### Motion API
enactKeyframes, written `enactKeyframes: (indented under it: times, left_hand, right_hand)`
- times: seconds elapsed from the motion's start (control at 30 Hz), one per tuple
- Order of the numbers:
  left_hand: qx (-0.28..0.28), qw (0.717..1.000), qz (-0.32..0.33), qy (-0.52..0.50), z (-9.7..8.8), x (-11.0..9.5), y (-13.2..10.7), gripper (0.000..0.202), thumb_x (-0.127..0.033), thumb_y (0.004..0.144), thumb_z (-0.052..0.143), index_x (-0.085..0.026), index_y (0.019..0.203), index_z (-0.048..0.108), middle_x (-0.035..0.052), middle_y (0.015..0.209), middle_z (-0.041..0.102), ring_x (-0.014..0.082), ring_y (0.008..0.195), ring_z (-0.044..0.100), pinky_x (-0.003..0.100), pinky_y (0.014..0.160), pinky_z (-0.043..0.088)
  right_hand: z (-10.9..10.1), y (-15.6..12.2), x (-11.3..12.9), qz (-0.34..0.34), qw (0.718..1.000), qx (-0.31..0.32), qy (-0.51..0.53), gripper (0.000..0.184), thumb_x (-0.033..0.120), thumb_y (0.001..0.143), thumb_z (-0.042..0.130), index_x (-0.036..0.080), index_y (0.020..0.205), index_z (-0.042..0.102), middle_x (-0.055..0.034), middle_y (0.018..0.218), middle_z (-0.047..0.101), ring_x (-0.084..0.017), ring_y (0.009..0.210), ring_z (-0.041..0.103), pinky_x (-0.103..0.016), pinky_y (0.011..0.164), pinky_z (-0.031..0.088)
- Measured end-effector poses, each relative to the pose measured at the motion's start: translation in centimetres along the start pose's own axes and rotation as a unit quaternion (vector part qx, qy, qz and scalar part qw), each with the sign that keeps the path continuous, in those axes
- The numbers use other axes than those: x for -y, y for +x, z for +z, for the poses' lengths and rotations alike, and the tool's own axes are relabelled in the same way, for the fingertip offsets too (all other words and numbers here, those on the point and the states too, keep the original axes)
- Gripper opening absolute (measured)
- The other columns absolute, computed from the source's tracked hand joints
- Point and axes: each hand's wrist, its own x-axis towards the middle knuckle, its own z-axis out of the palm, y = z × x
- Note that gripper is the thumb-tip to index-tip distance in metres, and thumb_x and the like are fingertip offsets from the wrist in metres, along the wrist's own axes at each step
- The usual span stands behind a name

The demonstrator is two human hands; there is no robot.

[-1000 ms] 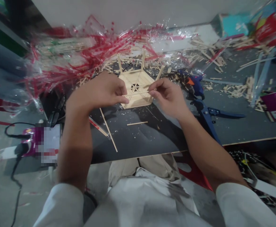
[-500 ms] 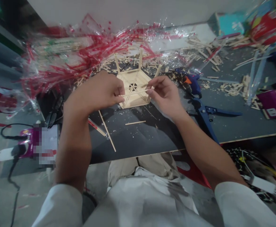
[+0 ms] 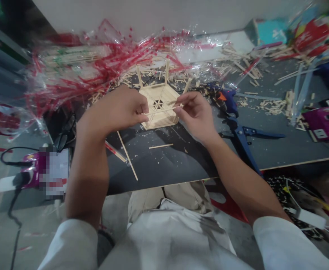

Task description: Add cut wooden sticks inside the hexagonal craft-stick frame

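Between my two hands a thin wooden stick (image 3: 164, 110) lies level across the near side of a six-sided wooden-stick frame (image 3: 164, 122). My left hand (image 3: 127, 107) pinches its left end, and my right hand (image 3: 195, 112) pinches the right end between thumb and fingers. Short posts of bundled sticks rise from the frame's corners, among them a back post (image 3: 167, 71). The near corners are partly covered by my fingers. On the dark tabletop in front lie a short loose stick (image 3: 161, 146) and a longer one (image 3: 127, 155).
Blue-handled cutters (image 3: 241, 135) and a blue glue gun (image 3: 229, 101) lie right of my right hand. Red-and-clear plastic wrapping (image 3: 102, 67) spreads along the back, with scattered stick pieces (image 3: 274, 107) at the right. Eyeglasses (image 3: 64, 131) and a purple power adapter (image 3: 32, 170) are at the left.
Both hands keep their pinch on the stick, almost unmoved. My right forearm sits slightly further left, and the view has shifted a little.
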Motion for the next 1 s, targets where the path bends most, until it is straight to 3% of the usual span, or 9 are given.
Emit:
enactKeyframes:
  times: [0.43, 0.57, 0.67, 0.83, 0.93, 1.0]
  left_hand:
    - [-0.018, 1.000, 0.014, -0.012, 0.5, 0.4, 0.1, 0.015, -0.031, 0.086, 0.071, -0.017, 0.083, 0.075, 0.0016, 0.071, 0.070, 0.0174, 0.069, 0.063, 0.030, 0.076, 0.045]
    - [-0.055, 0.997, 0.049, 0.005, 1.3, 0.3, 0.4, 0.018, -0.035, 0.085, 0.072, -0.021, 0.094, 0.077, 0.0016, 0.081, 0.074, 0.0189, 0.072, 0.066, 0.029, 0.075, 0.045]
    - [-0.092, 0.993, 0.067, 0.023, 2.2, -0.4, 1.0, 0.024, -0.039, 0.090, 0.068, -0.022, 0.103, 0.076, 0.0036, 0.084, 0.074, 0.0232, 0.082, 0.070, 0.031, 0.078, 0.046]
    - [-0.092, 0.992, 0.036, 0.084, 3.1, -2.5, 1.4, 0.022, -0.036, 0.097, 0.060, -0.020, 0.097, 0.075, 0.0071, 0.077, 0.070, 0.0270, 0.085, 0.070, 0.034, 0.079, 0.045]
    - [-0.088, 0.990, 0.022, 0.107, 2.9, -3.2, 1.2, 0.023, -0.033, 0.099, 0.056, -0.019, 0.097, 0.074, 0.0082, 0.076, 0.069, 0.0272, 0.085, 0.070, 0.033, 0.078, 0.044]
    - [-0.087, 0.991, 0.020, 0.104, 2.5, -3.3, 0.8, 0.023, -0.032, 0.101, 0.054, -0.019, 0.099, 0.074, 0.0077, 0.077, 0.069, 0.0262, 0.085, 0.069, 0.033, 0.079, 0.045]
  right_hand:
    - [-0.1, 0.2, 0.1, -0.003, 1.000, 0.004, 0.026, 0.030, 0.050, 0.089, 0.074, 0.030, 0.106, 0.059, 0.0001, 0.093, 0.065, -0.017, 0.083, 0.063, -0.035, 0.076, 0.058]
    - [-0.2, 0.3, 0.1, 0.008, 1.000, 0.003, 0.028, 0.031, 0.050, 0.088, 0.075, 0.029, 0.105, 0.059, 0.0003, 0.093, 0.066, -0.016, 0.082, 0.063, -0.035, 0.077, 0.058]
    - [-0.2, 0.2, 0.1, 0.010, 0.999, 0.004, 0.037, 0.034, 0.052, 0.086, 0.076, 0.029, 0.104, 0.060, 0.0008, 0.093, 0.066, -0.016, 0.081, 0.063, -0.036, 0.078, 0.058]
    - [-0.1, 0.2, 0.5, 0.011, 0.999, 0.013, 0.039, 0.038, 0.056, 0.086, 0.077, 0.029, 0.106, 0.060, 0.0008, 0.092, 0.068, -0.016, 0.082, 0.065, -0.035, 0.078, 0.059]
    - [-1.4, 0.4, 0.9, 0.001, 1.000, 0.020, -0.017, 0.040, 0.060, 0.088, 0.072, 0.030, 0.111, 0.061, -0.0014, 0.103, 0.070, -0.019, 0.094, 0.069, -0.038, 0.088, 0.060]
    - [-3.3, 0.7, 0.9, -0.011, 0.993, -0.017, -0.120, 0.039, 0.060, 0.091, 0.067, 0.029, 0.113, 0.062, -0.0039, 0.112, 0.069, -0.022, 0.105, 0.068, -0.043, 0.098, 0.058]
